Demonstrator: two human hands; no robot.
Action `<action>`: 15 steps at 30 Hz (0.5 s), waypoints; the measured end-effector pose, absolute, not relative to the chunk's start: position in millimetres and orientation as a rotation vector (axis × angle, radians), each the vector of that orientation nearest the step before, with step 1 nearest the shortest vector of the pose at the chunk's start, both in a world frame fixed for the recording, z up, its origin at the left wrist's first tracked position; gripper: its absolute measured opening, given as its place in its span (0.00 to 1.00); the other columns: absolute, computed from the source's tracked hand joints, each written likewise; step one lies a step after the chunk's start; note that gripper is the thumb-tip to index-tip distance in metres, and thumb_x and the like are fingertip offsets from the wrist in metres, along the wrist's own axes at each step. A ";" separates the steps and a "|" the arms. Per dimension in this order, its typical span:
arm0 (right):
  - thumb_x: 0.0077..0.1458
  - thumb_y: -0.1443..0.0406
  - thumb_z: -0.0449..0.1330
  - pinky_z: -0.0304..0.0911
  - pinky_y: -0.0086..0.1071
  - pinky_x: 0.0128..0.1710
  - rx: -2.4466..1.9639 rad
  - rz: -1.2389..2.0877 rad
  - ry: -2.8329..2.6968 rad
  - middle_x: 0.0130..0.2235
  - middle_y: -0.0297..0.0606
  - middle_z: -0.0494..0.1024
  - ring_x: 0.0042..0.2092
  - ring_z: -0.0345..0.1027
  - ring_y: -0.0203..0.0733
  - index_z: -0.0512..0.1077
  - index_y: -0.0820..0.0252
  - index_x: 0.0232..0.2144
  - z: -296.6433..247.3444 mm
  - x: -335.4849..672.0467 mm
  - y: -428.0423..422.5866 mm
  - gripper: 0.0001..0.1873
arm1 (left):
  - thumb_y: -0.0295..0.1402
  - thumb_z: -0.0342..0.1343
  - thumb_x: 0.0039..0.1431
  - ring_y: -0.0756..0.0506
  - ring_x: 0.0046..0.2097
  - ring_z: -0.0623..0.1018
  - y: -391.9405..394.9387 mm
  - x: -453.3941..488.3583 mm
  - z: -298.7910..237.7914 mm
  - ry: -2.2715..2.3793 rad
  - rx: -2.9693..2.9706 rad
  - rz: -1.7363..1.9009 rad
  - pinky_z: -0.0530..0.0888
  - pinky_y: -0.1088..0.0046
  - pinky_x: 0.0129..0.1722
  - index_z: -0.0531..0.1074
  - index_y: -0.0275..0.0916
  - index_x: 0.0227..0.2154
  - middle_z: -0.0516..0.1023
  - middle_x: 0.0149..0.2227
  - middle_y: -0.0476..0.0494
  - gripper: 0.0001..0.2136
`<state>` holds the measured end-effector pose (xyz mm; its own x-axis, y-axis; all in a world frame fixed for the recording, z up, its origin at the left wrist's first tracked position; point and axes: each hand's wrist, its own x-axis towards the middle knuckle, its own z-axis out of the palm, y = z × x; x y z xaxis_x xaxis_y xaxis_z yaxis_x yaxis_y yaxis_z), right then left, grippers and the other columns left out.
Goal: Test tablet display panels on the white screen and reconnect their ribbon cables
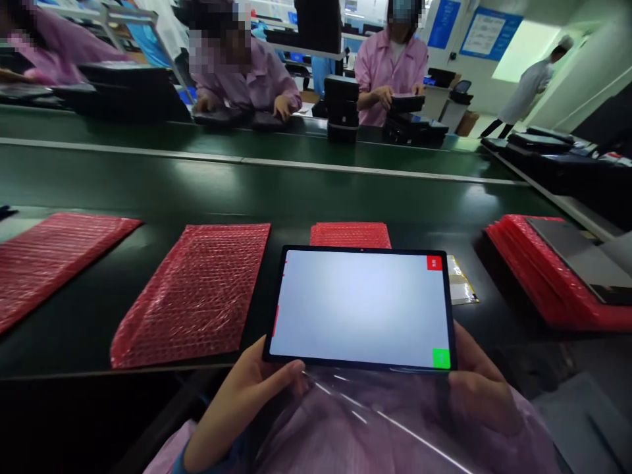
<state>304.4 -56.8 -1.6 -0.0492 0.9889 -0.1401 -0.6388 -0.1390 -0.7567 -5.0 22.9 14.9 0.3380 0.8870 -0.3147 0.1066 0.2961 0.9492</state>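
Note:
A tablet (363, 309) with a lit, nearly white screen is held level in front of me by both hands. A red square shows at its upper right corner and a green one at its lower right. My left hand (254, 388) grips the lower left corner, thumb along the bottom edge. At the lower right corner my right hand (481, 385) is closed on the tablet, its fingers partly hidden behind it. Clear plastic film (355, 408) hangs below the tablet's bottom edge, over my pink clothing. Behind the tablet lies a red bubble-wrap sleeve (350, 234), partly covered.
Red bubble-wrap pouches (197, 289) lie on the dark bench to the left. A stack of red pouches (538, 276) with a grey flat panel (577, 250) on top stands right. Across the green conveyor (306, 197), several people in pink handle dark devices.

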 end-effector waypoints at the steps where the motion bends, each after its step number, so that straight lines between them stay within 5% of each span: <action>1: 0.48 0.70 0.67 0.71 0.39 0.42 -0.774 1.566 -0.612 0.48 0.35 0.79 0.43 0.75 0.50 0.69 0.44 0.56 -0.2 302.6 -57.0 0.33 | 0.46 0.63 0.49 0.46 0.24 0.77 24.9 -6.0 14.4 1.130 1.178 0.682 0.73 0.74 0.26 0.66 0.38 0.33 0.78 0.21 0.50 0.18; 9: 0.51 0.68 0.68 0.67 0.41 0.51 -0.768 1.602 -0.725 0.52 0.34 0.76 0.51 0.71 0.48 0.67 0.41 0.57 8.0 294.6 -58.5 0.32 | 0.45 0.62 0.49 0.45 0.25 0.77 34.3 -12.5 11.2 1.202 1.229 0.623 0.73 0.72 0.28 0.68 0.39 0.30 0.78 0.21 0.50 0.15; 15: 0.53 0.70 0.65 0.70 0.40 0.47 -0.736 1.592 -0.759 0.53 0.30 0.75 0.48 0.73 0.46 0.65 0.36 0.58 1.7 291.8 -59.4 0.33 | 0.46 0.62 0.48 0.44 0.26 0.78 39.6 -14.1 11.0 1.236 1.298 0.581 0.74 0.72 0.28 0.69 0.39 0.28 0.78 0.21 0.50 0.15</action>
<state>291.8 -59.4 1.7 -0.1359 0.9893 -0.0539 -0.5810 -0.1236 -0.8044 -14.1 39.6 11.0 0.3127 0.8846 -0.3461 0.2977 0.2547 0.9201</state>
